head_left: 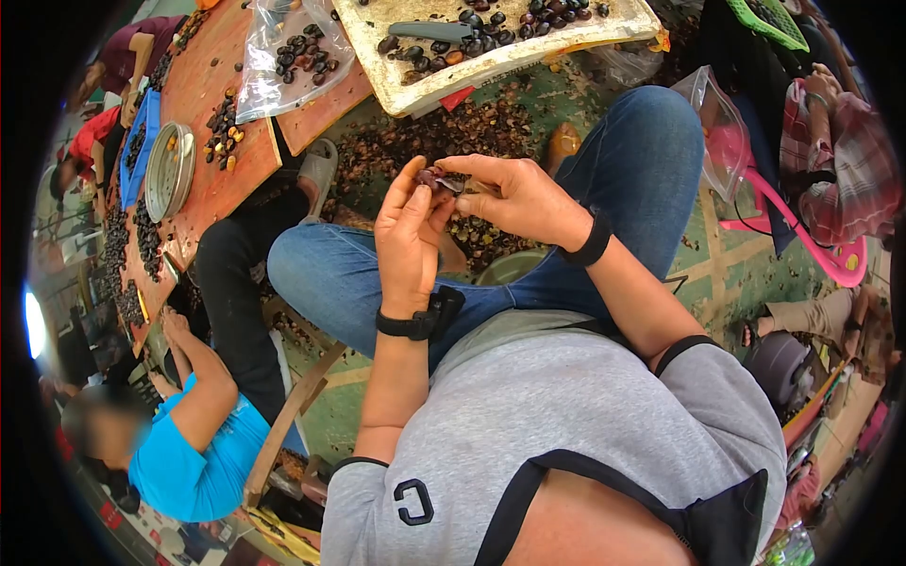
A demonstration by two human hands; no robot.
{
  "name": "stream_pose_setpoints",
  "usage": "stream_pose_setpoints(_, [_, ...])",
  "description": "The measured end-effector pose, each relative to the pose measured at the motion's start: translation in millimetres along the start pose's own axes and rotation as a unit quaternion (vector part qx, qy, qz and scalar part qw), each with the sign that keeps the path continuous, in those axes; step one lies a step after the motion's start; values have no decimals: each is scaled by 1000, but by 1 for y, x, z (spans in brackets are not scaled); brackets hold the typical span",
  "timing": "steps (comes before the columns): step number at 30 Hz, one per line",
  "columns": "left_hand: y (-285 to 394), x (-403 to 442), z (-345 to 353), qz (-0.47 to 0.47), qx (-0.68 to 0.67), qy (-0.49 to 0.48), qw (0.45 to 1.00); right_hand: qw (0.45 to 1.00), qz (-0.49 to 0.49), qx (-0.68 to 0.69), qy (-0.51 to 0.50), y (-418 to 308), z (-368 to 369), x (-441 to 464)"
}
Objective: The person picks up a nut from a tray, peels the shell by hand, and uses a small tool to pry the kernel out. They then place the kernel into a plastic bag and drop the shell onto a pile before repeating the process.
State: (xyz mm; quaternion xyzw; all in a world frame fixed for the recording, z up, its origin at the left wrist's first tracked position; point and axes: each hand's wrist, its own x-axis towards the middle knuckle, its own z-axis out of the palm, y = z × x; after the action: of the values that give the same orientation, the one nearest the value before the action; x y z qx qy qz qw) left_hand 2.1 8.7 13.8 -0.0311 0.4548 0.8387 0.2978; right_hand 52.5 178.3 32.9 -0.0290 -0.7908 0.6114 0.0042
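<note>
Over my lap, my left hand [406, 231] is closed, pinching a dark brown, shiny nut [429, 177] between thumb and fingers. My right hand [524, 200] meets it from the other side, its thumb and forefinger closed on what looks like a small metal blade [451, 185] laid against the nut. The fingers partly cover both things. Ahead of my hands, a dirty white tray [396, 90] holds many similar dark nuts [486, 38] and a grey flat tool [429, 30].
Left of the tray lies a clear plastic bag [260, 85] of nuts on a reddish wooden table [212, 179]. A round metal pan [171, 174] and blue tray [142, 151] stand there too. Shell scraps [481, 132] cover the floor. Other people sit on both sides, near a pink chair [802, 231].
</note>
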Motion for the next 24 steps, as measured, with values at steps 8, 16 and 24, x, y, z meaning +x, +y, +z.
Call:
stream_pose_setpoints(8, [0, 2, -5, 72, 40, 1, 997, 990, 33, 140, -3, 1, 16, -6])
stream_pose_setpoints(16, [2, 3, 0, 77, 57, 12, 995, 998, 37, 41, 19, -3, 17, -7])
stream_pose_setpoints(24, [3, -1, 4, 79, 94, 24, 992, 998, 37, 49, 25, -1, 17, -6])
